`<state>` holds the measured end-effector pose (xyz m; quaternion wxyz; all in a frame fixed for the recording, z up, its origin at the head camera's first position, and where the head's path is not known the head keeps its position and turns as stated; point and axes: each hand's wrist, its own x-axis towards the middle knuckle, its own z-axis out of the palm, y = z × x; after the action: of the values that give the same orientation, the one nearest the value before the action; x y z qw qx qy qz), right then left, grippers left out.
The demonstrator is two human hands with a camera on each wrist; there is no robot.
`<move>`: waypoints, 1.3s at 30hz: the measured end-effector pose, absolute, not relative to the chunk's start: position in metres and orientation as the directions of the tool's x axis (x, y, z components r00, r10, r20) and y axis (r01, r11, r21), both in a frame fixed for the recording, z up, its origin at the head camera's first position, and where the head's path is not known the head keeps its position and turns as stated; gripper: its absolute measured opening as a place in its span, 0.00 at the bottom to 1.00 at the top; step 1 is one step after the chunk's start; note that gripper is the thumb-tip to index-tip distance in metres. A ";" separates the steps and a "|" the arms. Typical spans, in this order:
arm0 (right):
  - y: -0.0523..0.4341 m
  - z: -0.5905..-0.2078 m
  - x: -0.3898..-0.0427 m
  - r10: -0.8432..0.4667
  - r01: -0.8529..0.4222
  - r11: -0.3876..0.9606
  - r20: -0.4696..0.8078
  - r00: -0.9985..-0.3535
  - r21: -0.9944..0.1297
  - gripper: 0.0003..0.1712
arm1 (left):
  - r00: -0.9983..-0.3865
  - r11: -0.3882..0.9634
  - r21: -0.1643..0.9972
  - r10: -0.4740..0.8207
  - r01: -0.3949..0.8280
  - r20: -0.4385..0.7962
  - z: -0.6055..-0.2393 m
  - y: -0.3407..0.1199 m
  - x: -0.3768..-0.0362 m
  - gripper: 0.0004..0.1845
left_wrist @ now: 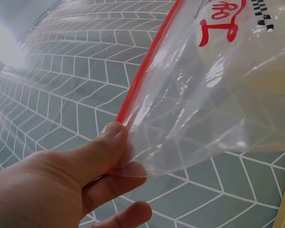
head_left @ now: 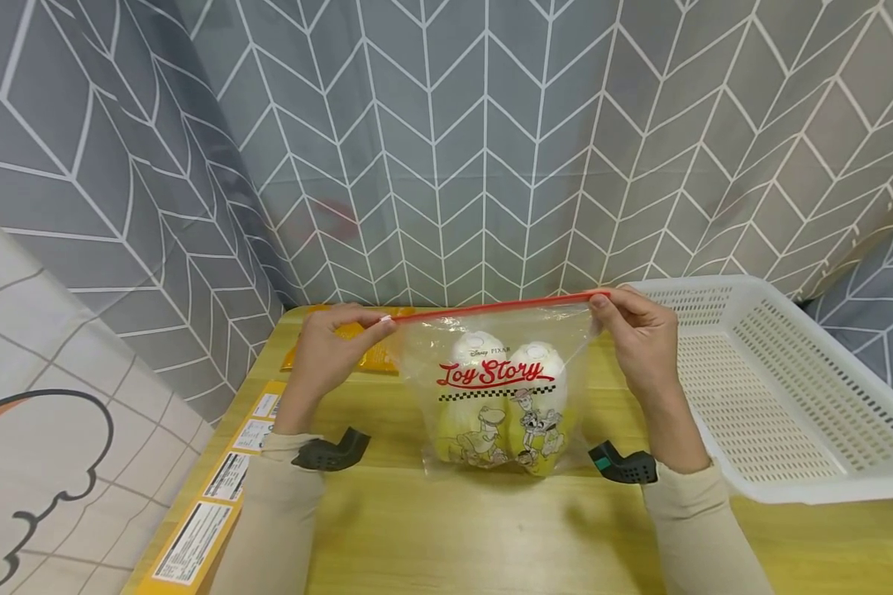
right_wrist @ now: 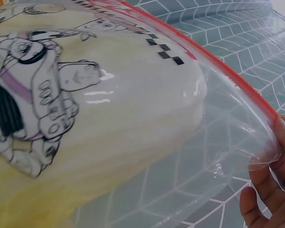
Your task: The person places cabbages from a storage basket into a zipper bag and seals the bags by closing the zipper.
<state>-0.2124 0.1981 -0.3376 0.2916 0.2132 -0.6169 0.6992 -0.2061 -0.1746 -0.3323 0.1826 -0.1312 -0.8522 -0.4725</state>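
Observation:
A clear zip bag (head_left: 427,421) with a red top strip and "Toy Story" print hangs between both hands. Inside it are two rounded white-and-yellow items (head_left: 537,446), whose kind I cannot make out through the plastic. My left hand (head_left: 327,351) pinches the bag's upper left corner between thumb and fingers. At the upper right corner my right hand (head_left: 643,343) pinches the end of the red strip. The left wrist view shows the left thumb on the red edge. In the right wrist view the plastic bulges over the contents, and the right fingertips grip the corner.
A white plastic basket (head_left: 848,347) stands on the right of the wooden table (head_left: 476,537). An orange packet (head_left: 379,355) lies at the back left, behind the left hand. Along the left edge is a yellow-orange box (head_left: 219,496) with white labels. A patterned grey curtain (head_left: 484,149) hangs behind.

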 end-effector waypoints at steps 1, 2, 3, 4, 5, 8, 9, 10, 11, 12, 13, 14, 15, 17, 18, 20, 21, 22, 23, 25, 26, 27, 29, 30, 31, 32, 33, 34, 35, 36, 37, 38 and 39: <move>0.198 -0.337 -0.212 0.148 -0.670 -0.065 0.657 -0.739 -0.739 0.05 | -0.898 0.515 0.760 0.048 0.397 0.436 -0.332 -0.174 -0.206 0.11; 0.197 -0.337 -0.212 0.151 -0.669 -0.060 0.656 -0.740 -0.741 0.05 | -0.897 0.513 0.761 0.042 0.398 0.441 -0.332 -0.173 -0.207 0.10; 0.197 -0.336 -0.212 0.154 -0.670 -0.052 0.657 -0.738 -0.741 0.05 | -0.893 0.512 0.759 0.036 0.402 0.448 -0.331 -0.172 -0.207 0.10; 0.197 -0.336 -0.211 0.156 -0.670 -0.037 0.658 -0.736 -0.741 0.05 | -0.887 0.507 0.757 0.031 0.411 0.461 -0.330 -0.171 -0.207 0.10; 0.197 -0.335 -0.211 0.157 -0.671 -0.022 0.660 -0.734 -0.741 0.05 | -0.879 0.492 0.759 0.028 0.426 0.476 -0.329 -0.170 -0.208 0.10; 0.198 -0.332 -0.207 0.145 -0.678 -0.008 0.670 -0.728 -0.735 0.06 | -0.848 0.392 0.771 0.048 0.502 0.528 -0.325 -0.167 -0.207 0.08; 0.198 -0.331 -0.206 0.132 -0.681 -0.018 0.674 -0.727 -0.732 0.06 | -0.837 0.341 0.776 0.061 0.530 0.544 -0.323 -0.167 -0.207 0.07; 0.199 -0.330 -0.205 0.116 -0.682 -0.027 0.675 -0.728 -0.731 0.06 | -0.825 0.278 0.782 0.081 0.557 0.559 -0.322 -0.166 -0.206 0.06; 0.200 -0.329 -0.203 0.094 -0.681 -0.050 0.676 -0.731 -0.730 0.06 | -0.816 0.214 0.788 0.103 0.577 0.569 -0.321 -0.167 -0.205 0.05; 0.201 -0.328 -0.202 0.066 -0.676 -0.074 0.673 -0.737 -0.733 0.07 | -0.809 0.155 0.794 0.126 0.588 0.574 -0.320 -0.168 -0.204 0.03; 0.202 -0.327 -0.201 0.034 -0.666 -0.105 0.666 -0.745 -0.739 0.07 | -0.802 0.103 0.798 0.149 0.594 0.578 -0.320 -0.169 -0.203 0.02; 0.203 -0.327 -0.200 0.003 -0.654 -0.118 0.659 -0.752 -0.747 0.07 | -0.799 0.066 0.802 0.168 0.593 0.577 -0.320 -0.170 -0.202 0.02; 0.205 -0.326 -0.199 -0.027 -0.635 -0.128 0.643 -0.765 -0.762 0.08 | -0.800 0.037 0.810 0.186 0.585 0.570 -0.319 -0.171 -0.201 0.01; 0.207 -0.328 -0.198 -0.087 -0.581 -0.125 0.592 -0.801 -0.804 0.08 | -0.817 0.019 0.834 0.213 0.551 0.535 -0.320 -0.174 -0.202 0.02; 0.209 -0.329 -0.199 -0.121 -0.542 -0.114 0.553 -0.824 -0.833 0.09 | -0.834 0.021 0.854 0.225 0.521 0.503 -0.322 -0.176 -0.204 0.02; 0.211 -0.335 -0.203 -0.186 -0.436 -0.084 0.444 -0.876 -0.896 0.09 | -0.879 0.051 0.898 0.234 0.437 0.415 -0.329 -0.179 -0.211 0.03; 0.212 -0.339 -0.206 -0.211 -0.377 -0.054 0.380 -0.901 -0.925 0.09 | -0.905 0.078 0.921 0.232 0.382 0.356 -0.336 -0.180 -0.216 0.04; 0.212 -0.344 -0.211 -0.232 -0.322 -0.021 0.318 -0.919 -0.947 0.09 | -0.928 0.110 0.940 0.229 0.324 0.293 -0.343 -0.181 -0.221 0.06; 0.212 -0.350 -0.215 -0.249 -0.269 0.017 0.256 -0.934 -0.963 0.08 | -0.946 0.130 0.955 0.229 0.265 0.231 -0.352 -0.181 -0.226 0.08; 0.211 -0.362 -0.225 -0.259 -0.176 0.072 0.152 -0.954 -0.982 0.09 | -0.970 0.154 0.976 0.213 0.154 0.119 -0.372 -0.182 -0.237 0.12; 0.210 -0.368 -0.229 -0.253 -0.144 0.097 0.115 -0.961 -0.985 0.10 | -0.976 0.167 0.980 0.204 0.112 0.077 -0.382 -0.181 -0.241 0.14; 0.210 -0.374 -0.233 -0.247 -0.123 0.116 0.091 -0.965 -0.986 0.12 | -0.980 0.174 0.981 0.194 0.081 0.046 -0.391 -0.181 -0.244 0.16; 0.209 -0.384 -0.238 -0.235 -0.090 0.137 0.056 -0.971 -0.986 0.17 | -0.984 0.162 0.986 0.180 0.042 0.012 -0.405 -0.178 -0.249 0.17; 0.209 -0.388 -0.239 -0.228 -0.079 0.143 0.045 -0.973 -0.987 0.18 | -0.985 0.159 0.987 0.172 0.029 0.001 -0.411 -0.176 -0.251 0.16; 0.210 -0.391 -0.240 -0.225 -0.073 0.151 0.038 -0.974 -0.986 0.19 | -0.985 0.163 0.986 0.170 0.025 -0.003 -0.416 -0.175 -0.252 0.16; 0.211 -0.395 -0.241 -0.221 -0.062 0.156 0.026 -0.975 -0.986 0.19 | -0.985 0.160 0.987 0.171 0.022 -0.006 -0.420 -0.173 -0.253 0.15; 0.213 -0.397 -0.242 -0.220 -0.051 0.163 0.014 -0.975 -0.985 0.19 | -0.984 0.151 0.988 0.177 0.019 -0.008 -0.425 -0.172 -0.254 0.15; 0.214 -0.400 -0.243 -0.220 -0.038 0.171 -0.001 -0.975 -0.985 0.19 | -0.983 0.135 0.991 0.183 0.006 -0.019 -0.429 -0.171 -0.254 0.14; 0.215 -0.402 -0.243 -0.226 -0.023 0.174 -0.017 -0.974 -0.984 0.19 | -0.981 0.132 0.991 0.194 0.003 -0.023 -0.433 -0.171 -0.254 0.13; 0.216 -0.405 -0.244 -0.230 0.000 0.175 -0.041 -0.972 -0.985 0.19 | -0.979 0.133 0.991 0.201 -0.006 -0.033 -0.436 -0.172 -0.254 0.11; 0.218 -0.407 -0.244 -0.243 0.024 0.173 -0.066 -0.968 -0.985 0.18 | -0.977 0.140 0.990 0.210 -0.010 -0.039 -0.440 -0.172 -0.254 0.11; 0.219 -0.410 -0.245 -0.256 0.048 0.171 -0.091 -0.962 -0.984 0.18 | -0.975 0.145 0.989 0.218 -0.014 -0.046 -0.443 -0.173 -0.254 0.10; 0.220 -0.413 -0.245 -0.275 0.068 0.176 -0.116 -0.954 -0.982 0.18 | -0.972 0.148 0.989 0.229 -0.019 -0.053 -0.446 -0.173 -0.253 0.10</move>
<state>-0.2455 0.2203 -0.4133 -0.1345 0.0686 -0.7549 0.6382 -0.2533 -0.1733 -0.4455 -0.0956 -0.0697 -0.7517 -0.6488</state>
